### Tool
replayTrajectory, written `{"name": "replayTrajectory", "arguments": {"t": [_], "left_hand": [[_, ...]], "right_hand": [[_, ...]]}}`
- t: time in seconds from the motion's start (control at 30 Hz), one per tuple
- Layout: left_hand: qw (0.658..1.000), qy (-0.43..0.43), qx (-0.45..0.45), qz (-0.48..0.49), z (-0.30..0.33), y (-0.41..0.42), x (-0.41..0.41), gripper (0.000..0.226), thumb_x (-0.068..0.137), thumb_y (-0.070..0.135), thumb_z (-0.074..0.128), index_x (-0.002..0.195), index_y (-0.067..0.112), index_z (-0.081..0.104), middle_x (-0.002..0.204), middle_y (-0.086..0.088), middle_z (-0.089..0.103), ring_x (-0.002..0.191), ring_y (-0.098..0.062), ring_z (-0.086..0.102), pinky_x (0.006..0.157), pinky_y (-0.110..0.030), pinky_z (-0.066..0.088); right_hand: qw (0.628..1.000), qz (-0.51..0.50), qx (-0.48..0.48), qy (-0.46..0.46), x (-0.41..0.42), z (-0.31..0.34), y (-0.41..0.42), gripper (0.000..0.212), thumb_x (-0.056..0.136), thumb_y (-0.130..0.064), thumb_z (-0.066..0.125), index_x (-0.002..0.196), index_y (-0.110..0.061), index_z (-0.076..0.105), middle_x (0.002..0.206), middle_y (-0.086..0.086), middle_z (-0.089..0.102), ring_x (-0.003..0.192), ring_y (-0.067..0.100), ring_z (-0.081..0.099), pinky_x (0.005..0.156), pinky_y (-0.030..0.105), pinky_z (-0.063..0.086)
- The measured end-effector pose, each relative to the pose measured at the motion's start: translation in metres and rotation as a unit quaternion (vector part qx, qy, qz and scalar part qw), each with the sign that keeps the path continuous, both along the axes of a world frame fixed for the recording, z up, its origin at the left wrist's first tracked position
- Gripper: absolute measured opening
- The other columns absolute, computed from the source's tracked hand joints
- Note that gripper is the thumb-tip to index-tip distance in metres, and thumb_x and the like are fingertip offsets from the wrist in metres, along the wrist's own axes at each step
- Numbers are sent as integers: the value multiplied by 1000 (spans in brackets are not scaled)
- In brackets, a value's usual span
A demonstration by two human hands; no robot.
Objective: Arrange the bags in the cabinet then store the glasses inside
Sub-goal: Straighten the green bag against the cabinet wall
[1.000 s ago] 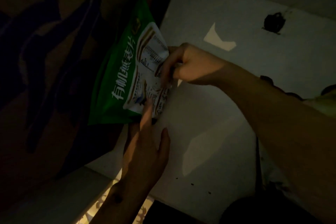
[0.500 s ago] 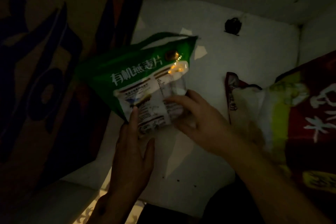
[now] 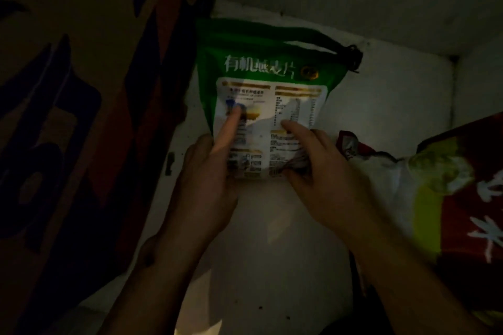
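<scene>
Head view is looking down into a dim white cabinet (image 3: 272, 253), where both hands are working on a green bag (image 3: 261, 62) standing toward the far wall, just right of a large dark orange-and-blue bag (image 3: 81, 117) that is filling the left side. The left hand (image 3: 206, 171) is gripping the green bag's lower left edge, its forefinger lying straight up the white label. The right hand (image 3: 318, 168) is pinching the crumpled lower right corner, fingers curled round the foil. The bag is facing the camera, its handle at the far end.

On the right, a white bag with a red top (image 3: 381, 171) is lying near the green one, and a red and yellow-green bag (image 3: 462, 212) is lying partly over it at the near right.

This seems to be the bag-arranging step; no glasses are showing, so storing them is probably not yet begun. Next, the green bag likely needs settling back against the far wall or the big bag so it stands alone, then both hands letting go gently, since the soft base may slump forward.
</scene>
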State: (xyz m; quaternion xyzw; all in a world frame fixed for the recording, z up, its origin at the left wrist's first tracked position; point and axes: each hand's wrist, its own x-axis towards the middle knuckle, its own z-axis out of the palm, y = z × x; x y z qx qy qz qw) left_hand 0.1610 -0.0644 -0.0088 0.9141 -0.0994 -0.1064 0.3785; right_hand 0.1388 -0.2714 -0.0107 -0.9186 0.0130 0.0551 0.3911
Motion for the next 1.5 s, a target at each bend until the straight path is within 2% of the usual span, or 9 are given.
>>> {"name": "replayTrajectory", "arguments": {"t": [0.4,0.77,0.9,1.0,1.13,1.2,1.27,1.4,1.5], "left_hand": [[994,-98,51,-2,15,-45,147,88,91,-5,56,161,35,21,152,-20,37,141,-36,35,117,-47,34],[984,-156,43,71,-2,-48,180,78,96,-4,53,162,21,20,153,-24,34,144,-36,38,119,-43,33],[980,-157,17,122,-4,-59,192,58,96,35,67,149,26,47,141,0,59,126,-15,60,102,-32,52],[980,-119,-32,155,-3,-62,202,62,89,60,68,140,31,50,132,8,64,117,-8,65,100,-36,55],[987,-76,-40,135,-9,-70,207,62,97,29,64,153,30,39,144,-6,53,125,-24,59,102,-39,51],[978,-136,-5,158,-8,-70,211,60,94,49,67,148,31,46,134,7,63,117,-8,65,101,-36,55],[981,-128,7,149,-4,-69,207,60,96,49,66,149,31,45,134,12,61,116,0,63,104,-35,53],[986,-131,55,91,7,-74,166,79,91,8,63,160,26,29,164,-15,20,147,-34,31,118,-48,35],[979,-169,-66,89,17,-96,120,81,84,3,68,156,22,36,154,-22,30,142,-32,37,114,-45,40]], "right_hand": [[986,-115,33,-118,123,-4,-3,72,89,3,64,151,-27,40,141,12,47,126,29,51,104,46,48],[991,-50,25,-118,182,-6,-6,75,86,9,51,153,-22,39,145,13,49,130,33,48,104,50,47],[992,-60,48,-104,181,-12,-1,73,88,8,51,154,-19,37,149,17,47,132,36,49,108,50,44],[992,-70,39,-93,185,-15,-1,77,88,10,53,156,-21,33,150,17,47,132,35,49,110,47,44],[995,-62,22,-70,195,-14,-5,75,93,11,48,156,-26,32,150,14,48,132,30,50,110,40,43],[997,-60,16,-54,201,-12,-4,71,95,7,46,156,-27,33,148,12,50,130,27,52,109,34,43],[998,-51,20,-36,204,-8,-4,70,95,4,48,157,-26,32,150,11,49,131,26,51,109,32,42],[995,-78,56,-38,174,12,-1,78,96,2,52,159,-27,19,156,11,39,137,30,44,112,43,41],[981,-172,77,-54,111,31,3,85,94,-2,56,159,-36,14,165,4,25,146,22,32,115,30,30]]}}
